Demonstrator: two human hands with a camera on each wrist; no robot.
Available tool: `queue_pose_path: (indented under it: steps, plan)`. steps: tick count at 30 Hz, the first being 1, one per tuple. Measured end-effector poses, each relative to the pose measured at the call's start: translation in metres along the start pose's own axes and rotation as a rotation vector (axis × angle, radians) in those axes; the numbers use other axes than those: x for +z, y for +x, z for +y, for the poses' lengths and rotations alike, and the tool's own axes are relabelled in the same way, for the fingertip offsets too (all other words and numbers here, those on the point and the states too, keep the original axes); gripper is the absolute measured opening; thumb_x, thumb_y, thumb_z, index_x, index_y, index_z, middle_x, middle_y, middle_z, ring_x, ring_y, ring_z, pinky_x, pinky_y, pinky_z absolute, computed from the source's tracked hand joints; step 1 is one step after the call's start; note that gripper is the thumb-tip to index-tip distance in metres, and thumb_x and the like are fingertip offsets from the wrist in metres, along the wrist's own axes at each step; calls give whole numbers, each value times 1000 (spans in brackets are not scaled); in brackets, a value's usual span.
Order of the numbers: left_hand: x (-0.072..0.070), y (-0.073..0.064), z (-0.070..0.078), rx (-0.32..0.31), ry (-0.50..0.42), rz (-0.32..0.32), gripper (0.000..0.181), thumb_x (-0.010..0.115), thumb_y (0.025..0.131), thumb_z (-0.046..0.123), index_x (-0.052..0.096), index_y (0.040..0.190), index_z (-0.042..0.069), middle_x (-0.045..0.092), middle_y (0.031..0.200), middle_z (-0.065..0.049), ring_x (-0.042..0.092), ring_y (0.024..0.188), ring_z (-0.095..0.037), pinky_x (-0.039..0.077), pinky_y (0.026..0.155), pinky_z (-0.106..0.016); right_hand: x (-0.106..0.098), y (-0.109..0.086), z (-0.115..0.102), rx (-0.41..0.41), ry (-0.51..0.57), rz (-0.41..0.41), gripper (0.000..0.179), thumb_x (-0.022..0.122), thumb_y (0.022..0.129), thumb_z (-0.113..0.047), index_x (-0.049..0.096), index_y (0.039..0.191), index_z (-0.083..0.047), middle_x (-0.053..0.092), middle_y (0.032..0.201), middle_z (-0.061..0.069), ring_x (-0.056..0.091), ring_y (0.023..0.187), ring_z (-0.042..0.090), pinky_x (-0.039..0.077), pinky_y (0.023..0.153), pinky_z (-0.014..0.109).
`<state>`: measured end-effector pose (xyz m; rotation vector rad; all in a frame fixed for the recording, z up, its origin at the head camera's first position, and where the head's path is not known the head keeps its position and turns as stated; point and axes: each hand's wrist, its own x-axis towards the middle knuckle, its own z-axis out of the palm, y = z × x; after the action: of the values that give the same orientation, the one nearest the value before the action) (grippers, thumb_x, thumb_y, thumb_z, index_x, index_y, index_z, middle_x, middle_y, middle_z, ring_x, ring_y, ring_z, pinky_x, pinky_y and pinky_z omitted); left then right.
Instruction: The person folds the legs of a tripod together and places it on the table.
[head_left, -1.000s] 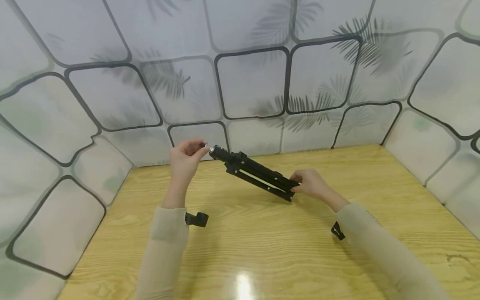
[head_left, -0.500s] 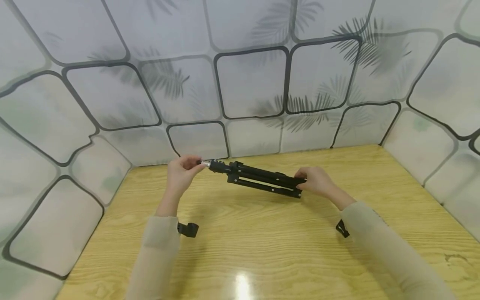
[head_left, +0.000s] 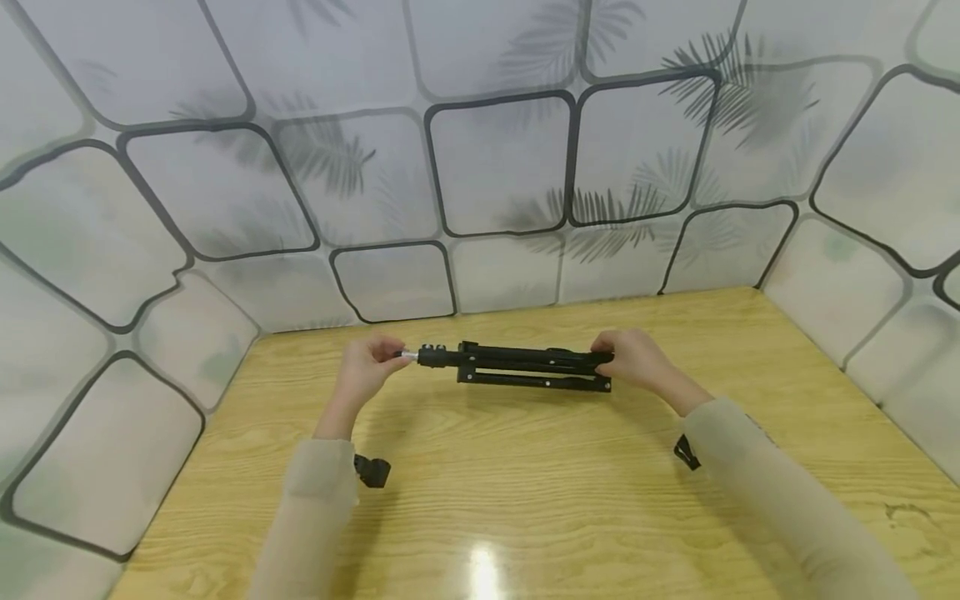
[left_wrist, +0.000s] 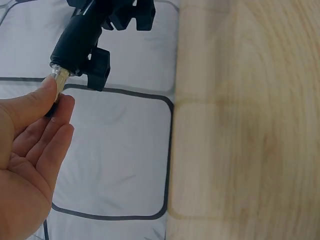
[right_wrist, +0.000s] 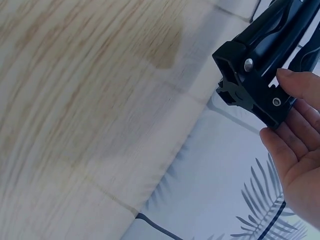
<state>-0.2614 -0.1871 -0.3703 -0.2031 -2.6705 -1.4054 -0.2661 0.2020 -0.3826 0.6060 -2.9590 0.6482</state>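
A folded black tripod is held nearly level above the table by both hands. At its left end, the left hand pinches the silver tip between thumb and fingers. Dark clamp knobs stick out beside that end in the left wrist view. The right hand grips the opposite end, where the folded legs come together. In the right wrist view, its thumb lies on one side of the black leg end and its fingers on the other.
Under the hands lies a wood-grain table. A pale cloth with dark rounded outlines and leaf prints stands behind it and at both sides. Black camera mounts sit at both wrists.
The tripod has swung from a slant, left end high, to nearly level. The left hand has come down with its end; the right hand has shifted slightly to the right.
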Motion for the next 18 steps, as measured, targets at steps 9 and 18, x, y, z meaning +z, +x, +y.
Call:
queue_pose_path:
  steps: [9, 18]
  plan:
    - [9, -1, -12, -17, 107, -100, 23, 68, 78, 10, 63, 97, -2, 63, 92, -12, 59, 85, -25, 49, 71, -34, 3, 2, 4, -11, -38, 10, 28, 71, 73, -6, 62, 98, 1, 63, 94, 15, 58, 86, 30, 46, 73, 42]
    - [17, -1, -22, -27, 191, -165, 21, 68, 78, 10, 64, 96, -1, 63, 88, -9, 58, 83, -23, 48, 70, -36, 6, 3, 6, -17, -71, -5, 29, 71, 72, -7, 63, 98, 1, 63, 94, 14, 58, 86, 30, 47, 72, 41]
